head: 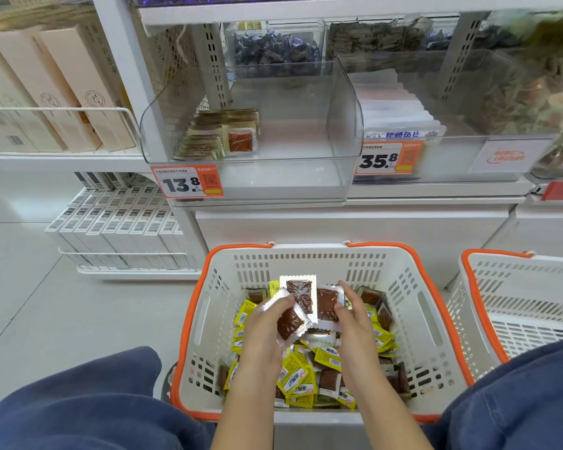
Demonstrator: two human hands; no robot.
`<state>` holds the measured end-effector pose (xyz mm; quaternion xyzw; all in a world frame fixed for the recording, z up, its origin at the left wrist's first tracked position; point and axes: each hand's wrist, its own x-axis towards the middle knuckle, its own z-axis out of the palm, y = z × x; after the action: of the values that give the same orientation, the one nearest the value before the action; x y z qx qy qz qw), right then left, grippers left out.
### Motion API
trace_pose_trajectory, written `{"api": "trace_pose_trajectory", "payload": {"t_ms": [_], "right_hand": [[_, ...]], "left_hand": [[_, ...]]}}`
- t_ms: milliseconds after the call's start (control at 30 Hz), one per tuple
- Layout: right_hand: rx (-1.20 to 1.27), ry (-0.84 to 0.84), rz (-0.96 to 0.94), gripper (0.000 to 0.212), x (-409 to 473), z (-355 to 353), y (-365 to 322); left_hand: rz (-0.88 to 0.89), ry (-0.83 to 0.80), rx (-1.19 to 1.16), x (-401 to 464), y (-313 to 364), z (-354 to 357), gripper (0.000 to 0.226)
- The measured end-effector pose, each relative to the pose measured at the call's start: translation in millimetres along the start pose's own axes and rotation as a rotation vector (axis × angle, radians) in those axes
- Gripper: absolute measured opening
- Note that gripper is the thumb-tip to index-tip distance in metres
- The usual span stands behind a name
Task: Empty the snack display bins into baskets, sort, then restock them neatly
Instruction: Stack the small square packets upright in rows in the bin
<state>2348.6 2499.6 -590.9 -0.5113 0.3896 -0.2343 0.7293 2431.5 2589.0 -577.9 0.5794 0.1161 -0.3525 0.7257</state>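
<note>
A white basket with an orange rim (pixel 309 250) sits on the floor between my knees, holding several yellow and clear snack packets (pixel 301 375). Over it, my left hand (pixel 267 323) grips a fan of clear packets with brown filling (pixel 299 297). My right hand (pixel 351 311) pinches another brown packet (pixel 327 303) next to that fan. Above, the clear display bin (pixel 345 125) on the shelf holds a neat row of packets (pixel 221 134) at its left side, and the rest of its floor is bare.
A second white and orange basket (pixel 514 287) stands at the right. Price tags 13.8 (pixel 187 183) and 35.8 (pixel 385 159) hang on the bin fronts. Neighbouring bins hold white pouches (pixel 397 115) and dark sweets. Boxed goods fill the left shelves.
</note>
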Motion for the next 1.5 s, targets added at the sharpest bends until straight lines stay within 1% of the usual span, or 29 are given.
{"api": "trace_pose_trajectory", "payload": {"t_ms": [133,200,300,400,467,533,600,633,700,767,833,867,933,1000,1067,1133,1200,1233,1267,1333,1400,1433,1500], "right_hand": [[0.083,-0.037,0.038,0.027,-2,2,1],[0.081,-0.071,0.032,0.022,-2,3,3],[0.081,-0.042,0.024,0.032,0,2,7],[0.067,0.020,0.031,0.038,3,1,9],[0.054,0.067,0.029,0.036,5,0,12],[0.043,0.105,0.023,0.035,6,-1,12],[0.055,0.118,0.016,0.038,9,-5,12],[0.058,0.114,0.016,0.039,9,-5,11],[0.035,0.075,-0.004,0.039,8,-4,8],[0.034,0.048,-0.030,0.038,7,-1,5],[0.087,0.034,-0.031,0.034,7,0,5],[0.117,0.033,-0.027,0.030,6,0,4],[0.138,0.031,-0.005,0.024,6,-1,4],[0.151,0.032,0.011,0.032,5,-3,4],[0.155,0.042,0.035,0.038,5,-4,4],[0.159,0.068,0.073,0.034,7,-6,6],[0.153,0.077,0.088,0.031,8,-8,5],[0.124,0.061,0.082,0.030,7,-8,4],[0.080,0.032,0.076,0.029,6,-7,2],[0.000,-0.055,0.065,0.029,3,-5,-2],[-0.038,-0.144,0.073,0.028,0,-2,-3],[-0.052,-0.174,0.074,0.027,-2,-1,-3],[-0.049,-0.180,0.062,0.023,-5,2,-3]], "left_hand": [[0.083,-0.010,0.151,-4,-6,6,0.022],[0.122,-0.019,0.196,-8,-7,11,0.022],[0.110,-0.011,0.207,-8,-8,12,0.020],[0.090,0.079,0.139,-3,-9,7,0.029],[0.116,0.152,0.131,0,-9,4,0.028],[0.225,0.204,0.205,0,-6,2,0.019],[0.440,0.205,0.351,-4,-5,3,0.018],[0.550,0.199,0.467,-7,-6,4,0.019],[0.701,0.180,0.718,-14,-10,9,0.025],[0.800,0.116,0.902,-18,-15,15,0.027],[0.891,0.003,1.001,-17,-20,19,0.031],[0.905,-0.037,1.024,-18,-21,20,0.032],[0.846,-0.098,1.023,-16,-19,19,0.031],[0.753,-0.195,1.000,-14,-16,16,0.029],[0.653,-0.275,0.914,-16,-9,15,0.025],[0.502,-0.274,0.712,-16,1,13,0.023],[0.322,-0.224,0.414,-13,11,9,0.025],[0.252,-0.204,0.280,-11,15,7,0.026],[0.219,-0.184,0.200,-8,18,4,0.029],[0.240,-0.160,0.215,-5,19,1,0.034],[0.292,-0.144,0.305,-5,14,1,0.028],[0.283,-0.146,0.331,-5,10,0,0.026],[0.205,-0.204,0.326,-4,4,-1,0.022]]}}
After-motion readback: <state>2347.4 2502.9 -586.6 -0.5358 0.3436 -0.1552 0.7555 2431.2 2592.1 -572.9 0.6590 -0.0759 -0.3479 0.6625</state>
